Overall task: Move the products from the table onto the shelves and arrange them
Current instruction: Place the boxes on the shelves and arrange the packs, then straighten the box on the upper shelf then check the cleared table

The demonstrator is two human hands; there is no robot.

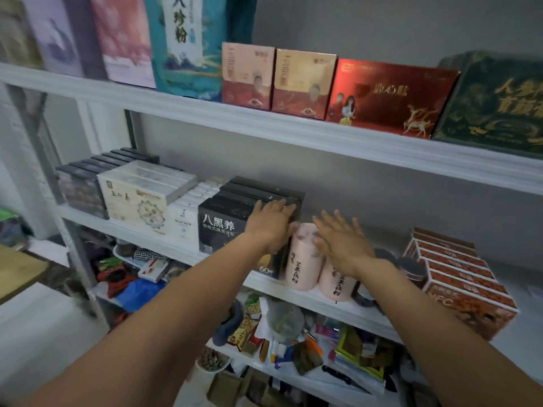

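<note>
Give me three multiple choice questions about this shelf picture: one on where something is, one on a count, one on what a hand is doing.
1. Where do the pink canisters stand? A upper shelf; B middle shelf, right of the black boxes; C bottom shelf.
2. How many pink canisters show? A one; B two; C four.
3. How is the right hand? A a fist; B gripping a jar; C open, fingers spread.
Answers: 1 B, they sit beside the black boxes; 2 B, two printed fronts show; 3 C, its fingers are straight and apart.
</note>
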